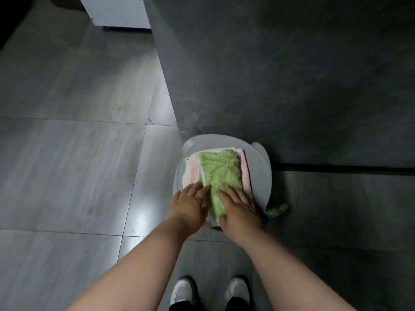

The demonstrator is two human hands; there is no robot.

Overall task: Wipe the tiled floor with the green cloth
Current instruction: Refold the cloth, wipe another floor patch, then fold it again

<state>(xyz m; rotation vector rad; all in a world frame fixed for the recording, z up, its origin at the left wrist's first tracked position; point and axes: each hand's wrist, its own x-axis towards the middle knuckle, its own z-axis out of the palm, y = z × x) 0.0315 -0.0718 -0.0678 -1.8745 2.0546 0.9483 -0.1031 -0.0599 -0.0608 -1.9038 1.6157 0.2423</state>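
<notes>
A folded green cloth [221, 173] lies on top of a pink and white cloth [192, 173], both on a round grey stool [258, 173]. My left hand [188, 204] rests flat on the near left edge of the cloths, with its fingertips touching the green cloth. My right hand [239, 211] lies flat on the near right corner of the green cloth, fingers spread. Neither hand has closed around the cloth. The grey tiled floor [74, 164] stretches out to the left.
A dark grey wall [280, 63] rises right behind the stool. A white cabinet [116, 12] stands on the floor at the far top. A green object [277, 209] pokes out beside the stool's right edge. My white shoes [211, 290] stand below.
</notes>
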